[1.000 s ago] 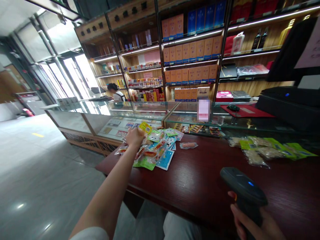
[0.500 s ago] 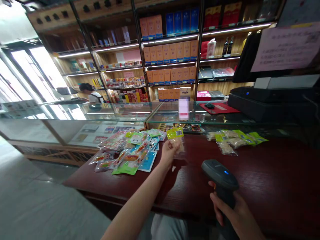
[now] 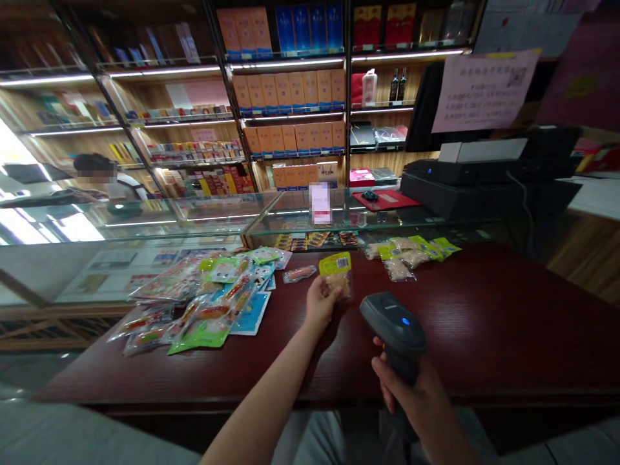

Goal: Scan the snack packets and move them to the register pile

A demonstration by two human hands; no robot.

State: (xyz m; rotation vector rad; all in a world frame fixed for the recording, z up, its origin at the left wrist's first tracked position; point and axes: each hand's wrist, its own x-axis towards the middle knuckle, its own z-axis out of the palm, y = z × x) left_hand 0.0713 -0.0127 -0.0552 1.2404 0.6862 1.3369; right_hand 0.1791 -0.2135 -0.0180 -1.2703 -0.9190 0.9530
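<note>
My left hand (image 3: 320, 302) is closed on a small clear snack packet with a yellow label (image 3: 336, 274), held upright above the dark red counter (image 3: 484, 323). My right hand (image 3: 411, 394) grips the handle of a black barcode scanner (image 3: 393, 323) with a blue light on top. The scanner's head sits just right of and below the packet. A pile of several colourful snack packets (image 3: 208, 300) lies on the counter to the left of my left hand.
Several scanned-looking green and yellow packets (image 3: 411, 253) lie at the counter's far edge. One loose packet (image 3: 299, 274) lies beside the pile. A glass display case (image 3: 290, 216) and a black register (image 3: 484, 181) stand beyond. Another person (image 3: 104, 177) is behind the far case.
My left hand lifted a yellow-labelled packet out of the pile and carried it right, toward the scanner. My right hand raised the scanner closer to the packet. The view swung right.
</note>
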